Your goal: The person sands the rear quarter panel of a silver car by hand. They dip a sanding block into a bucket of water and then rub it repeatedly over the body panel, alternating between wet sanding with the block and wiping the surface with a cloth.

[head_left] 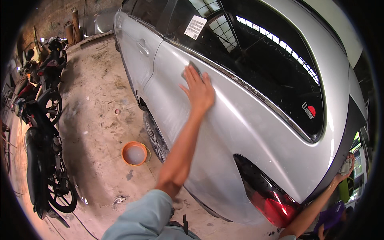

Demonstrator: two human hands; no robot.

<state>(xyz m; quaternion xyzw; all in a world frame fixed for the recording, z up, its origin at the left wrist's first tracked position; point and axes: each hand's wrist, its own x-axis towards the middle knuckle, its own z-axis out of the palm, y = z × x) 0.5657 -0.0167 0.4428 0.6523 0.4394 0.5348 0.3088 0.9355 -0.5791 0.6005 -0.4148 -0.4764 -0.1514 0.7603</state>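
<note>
My left hand (198,90) lies with its fingers stretched out on the rear side panel of a silver car (236,116), below the window trim. Under the fingers it presses a dark grey piece of sandpaper (184,76), of which only the edges show. Dull, hazy patches mark the paint around the hand. Far to the right, my right hand (347,167) is closed round a crumpled grey cloth (345,165) by the car's rear edge. Between my arms is the red tail light (272,200); a white paper label (195,27) sticks to the dark side window (268,60).
An orange bucket (124,153) of cloudy liquid stands on the stained concrete floor (96,120) near the rear wheel (154,134). Parked motorcycles (40,160) line the left side. Gas cylinders (75,24) stand by the far wall. A person in purple (332,216) is at the lower right.
</note>
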